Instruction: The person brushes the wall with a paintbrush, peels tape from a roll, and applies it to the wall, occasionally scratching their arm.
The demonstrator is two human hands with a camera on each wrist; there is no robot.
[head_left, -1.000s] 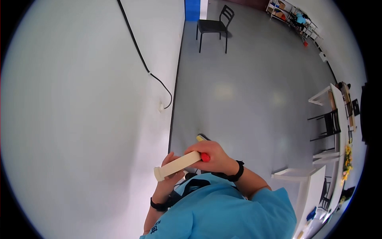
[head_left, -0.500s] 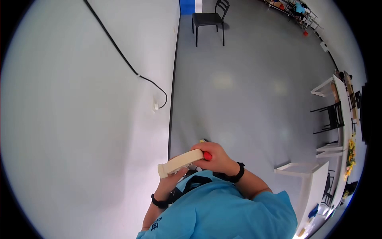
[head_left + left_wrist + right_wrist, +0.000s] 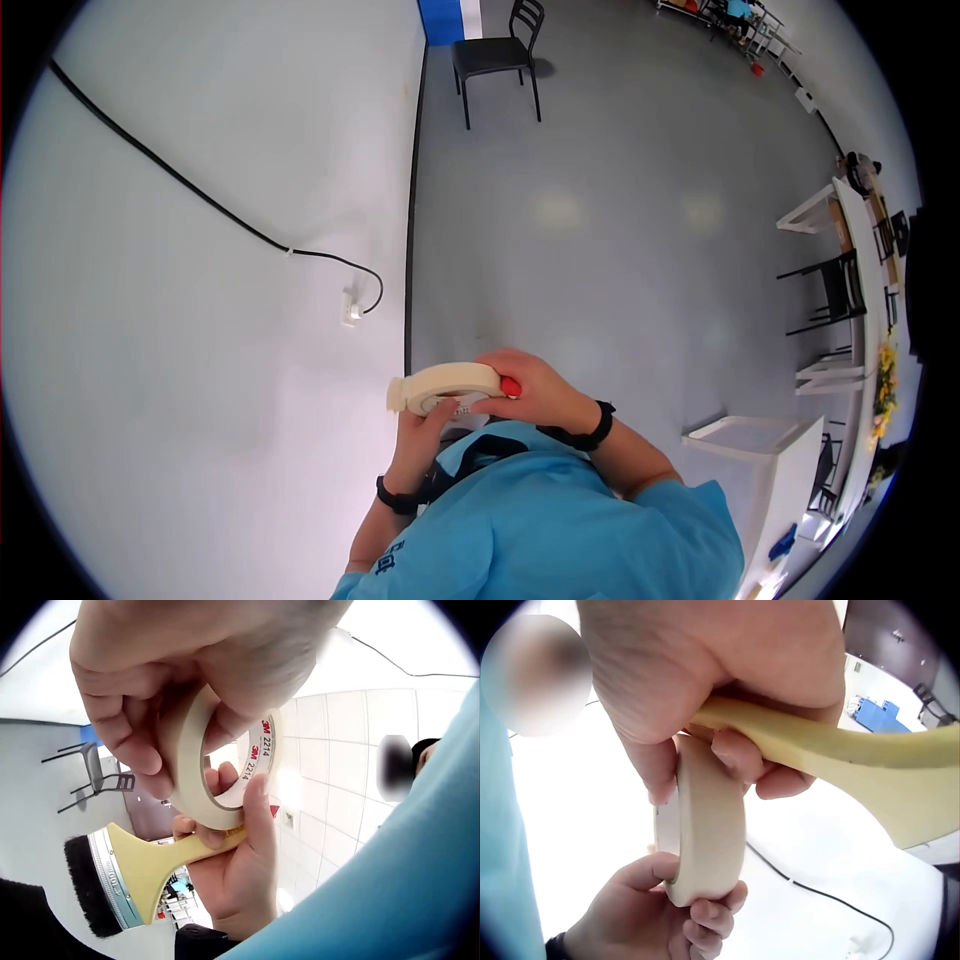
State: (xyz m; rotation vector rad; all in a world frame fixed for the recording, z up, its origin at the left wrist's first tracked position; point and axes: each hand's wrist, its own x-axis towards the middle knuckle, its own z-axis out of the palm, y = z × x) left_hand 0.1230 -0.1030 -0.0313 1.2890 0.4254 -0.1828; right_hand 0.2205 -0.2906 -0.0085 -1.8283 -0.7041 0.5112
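Note:
A roll of cream masking tape (image 3: 450,376) is held between both hands in front of the blue shirt. In the left wrist view its white core (image 3: 259,754) reads 3M 2214. My left hand (image 3: 418,440) grips the roll's left side, with the thumb in the core hole. My right hand (image 3: 540,390) pinches the opposite side, its thumb on the roll's side face. Held in that same hand is a flat paintbrush (image 3: 139,870) with a yellow handle and black bristles. Its red handle tip (image 3: 511,388) pokes out beside the roll. A short tape end (image 3: 396,395) sticks out at the roll's left.
To the left is a white wall (image 3: 200,400) with a black cable (image 3: 190,187) running to a socket (image 3: 350,309). A black chair (image 3: 490,56) stands ahead on the grey floor (image 3: 600,270). White tables (image 3: 795,470) line the right side.
The tape roll has turned from edge-on, so its side face and core now show in the head view. The left thumb has moved onto the core. The head view has shifted, bringing the socket lower.

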